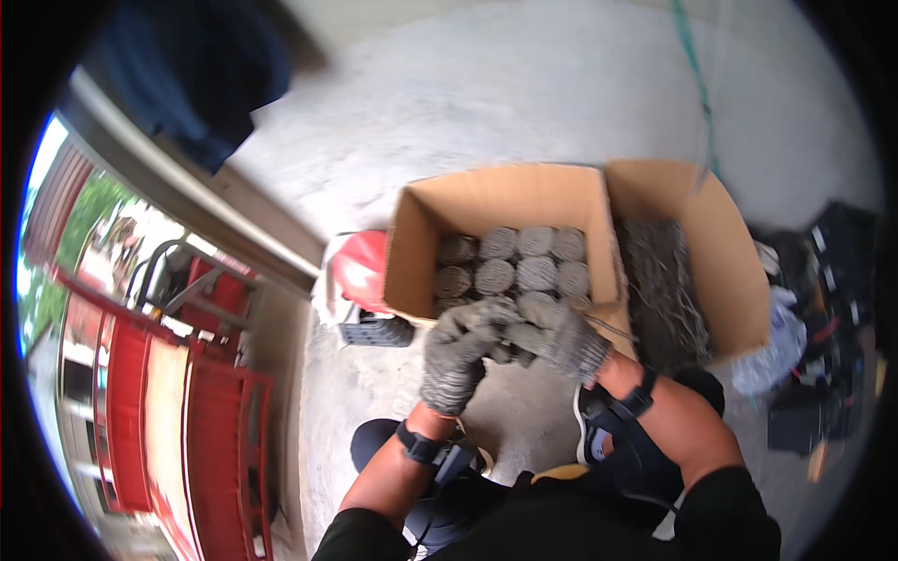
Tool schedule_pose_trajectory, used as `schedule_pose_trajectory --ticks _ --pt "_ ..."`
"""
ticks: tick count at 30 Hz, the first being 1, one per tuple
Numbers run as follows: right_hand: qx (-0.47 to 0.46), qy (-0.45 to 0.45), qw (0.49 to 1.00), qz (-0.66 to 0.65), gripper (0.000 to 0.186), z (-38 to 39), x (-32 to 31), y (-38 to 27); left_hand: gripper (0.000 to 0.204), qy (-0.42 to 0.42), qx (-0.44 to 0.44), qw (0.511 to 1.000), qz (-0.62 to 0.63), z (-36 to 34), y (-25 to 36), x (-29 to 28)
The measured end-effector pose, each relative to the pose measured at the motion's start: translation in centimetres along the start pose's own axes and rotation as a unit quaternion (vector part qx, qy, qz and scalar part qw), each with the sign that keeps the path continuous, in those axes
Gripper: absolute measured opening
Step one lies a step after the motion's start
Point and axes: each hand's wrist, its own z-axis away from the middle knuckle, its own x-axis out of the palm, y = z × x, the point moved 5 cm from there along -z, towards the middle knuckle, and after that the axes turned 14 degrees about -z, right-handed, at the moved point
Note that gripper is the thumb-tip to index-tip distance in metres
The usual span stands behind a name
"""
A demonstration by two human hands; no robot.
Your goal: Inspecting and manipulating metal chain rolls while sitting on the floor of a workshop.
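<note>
My left hand (pixel 451 355) and my right hand (pixel 561 341), both in grey knit gloves, meet at the near edge of a cardboard box (pixel 510 194). Their fingers are bent and pinched together. Whatever lies between them is hidden by the gloves and too blurred to name. Inside the box stand several grey spiral coils (pixel 536 241) in rows, the nearest partly covered by my hands. A second cardboard box (pixel 728 257) adjoins it on the right, holding a heap of loose grey strands (pixel 659 290). A thin strand (pixel 610 327) shows beside my right hand.
Left of the boxes are a rounded red object (pixel 360 269) and a dark plastic crate (pixel 377 332). A clear plastic bag (pixel 774 346) and black cases (pixel 840 271) lie at right. A green cord (pixel 692 70) crosses the concrete floor. Red machinery (pixel 126 411) stands beyond the doorway.
</note>
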Motion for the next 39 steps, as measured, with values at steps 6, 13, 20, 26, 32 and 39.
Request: schedule_pose_trajectory --ticks 6,13,20,26,32,39 --pt "-0.016 0.015 0.979 0.203 0.017 1.0 -1.1 0.1 0.015 -0.001 -0.135 0.967 -0.217 0.8 -0.3 -2.1" --pt "0.045 -0.013 0.933 0.358 0.024 1.5 -0.7 0.4 0.023 -0.062 -0.026 0.824 -0.563 0.6 -0.3 -2.3" --pt "0.039 -0.051 0.933 0.353 0.026 1.5 -0.5 -1.0 0.021 -0.06 -0.041 0.882 -0.466 0.5 -0.4 -2.3" --pt "-0.035 -0.106 0.897 0.427 0.025 1.7 -0.9 0.0 0.024 -0.161 -0.077 0.821 -0.543 1.3 -1.2 -1.0" --pt "-0.027 -0.106 0.906 0.408 0.024 2.1 -1.0 -0.8 0.024 -0.132 -0.019 0.833 -0.537 1.0 -1.4 -0.9" --pt "-0.085 -0.122 0.901 0.406 0.033 1.5 -3.4 -1.0 0.008 -0.01 -0.063 0.949 -0.308 0.9 0.1 -3.4"
